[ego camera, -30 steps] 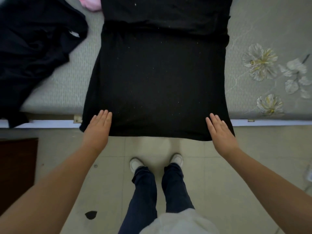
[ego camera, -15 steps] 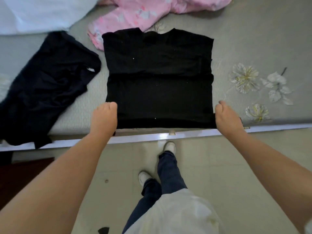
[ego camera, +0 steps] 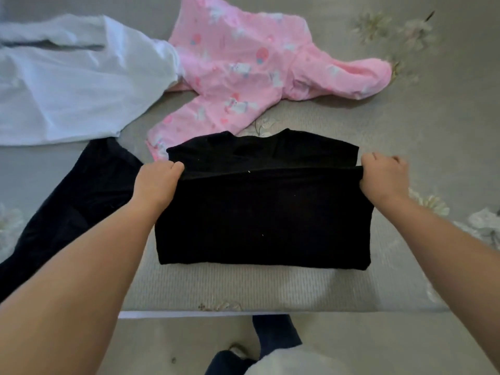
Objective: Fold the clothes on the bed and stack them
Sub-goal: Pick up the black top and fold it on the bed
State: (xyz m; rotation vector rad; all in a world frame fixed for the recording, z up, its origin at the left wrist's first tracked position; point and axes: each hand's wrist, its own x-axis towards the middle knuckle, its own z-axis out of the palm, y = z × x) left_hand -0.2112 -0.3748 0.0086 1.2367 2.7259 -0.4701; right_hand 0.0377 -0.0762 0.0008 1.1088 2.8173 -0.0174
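Black shirt point(ego camera: 263, 217) lay on the grey bed point(ego camera: 243, 290) — long axis left-to-right, neckline pointing away, folded-up hem edge pinched by left hand point(ego camera: 158, 182) and right hand point(ego camera: 384, 177) — with dark garment point(ego camera: 70, 201) touching left, then pink garment point(ego camera: 243, 74) and white garment point(ego camera: 67, 85) farther back.

I'm looking down on the bed point(ego camera: 243, 290), a grey woven cover with pale flower prints along the right side and upper right. A black shirt point(ego camera: 265, 217) lies folded at the centre, near the bed's lower edge. Left of it sprawls a dark garment point(ego camera: 81, 196), running off the frame's lower left. A white garment point(ego camera: 73, 87) fills the upper left, and a pink patterned garment point(ego camera: 257, 66) lies crumpled at upper centre, touching it.
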